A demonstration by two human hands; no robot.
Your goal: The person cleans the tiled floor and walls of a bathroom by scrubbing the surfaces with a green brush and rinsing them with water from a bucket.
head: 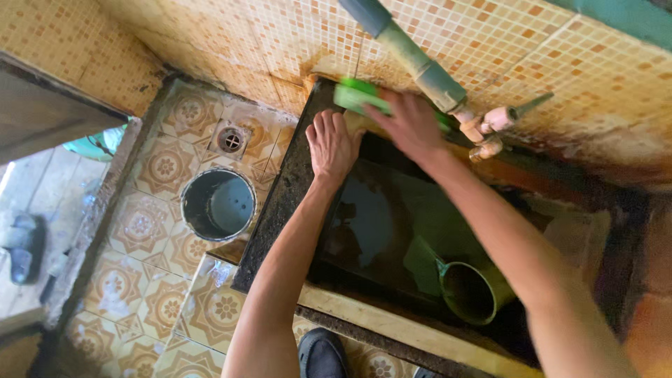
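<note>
Green brush [357, 95] is gripped by the right hand [409, 126] at the basin [276, 203] corner, left hand [334, 143] flat beside it, grime remaining.

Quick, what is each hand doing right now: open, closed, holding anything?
Left hand: open, fingers spread, pressed flat on the tank rim, holding nothing.
Right hand: closed over a green scrub brush at the tank's corner.

both arms outstretched; left hand [332, 143] flat; right hand [409, 126] gripping
</note>
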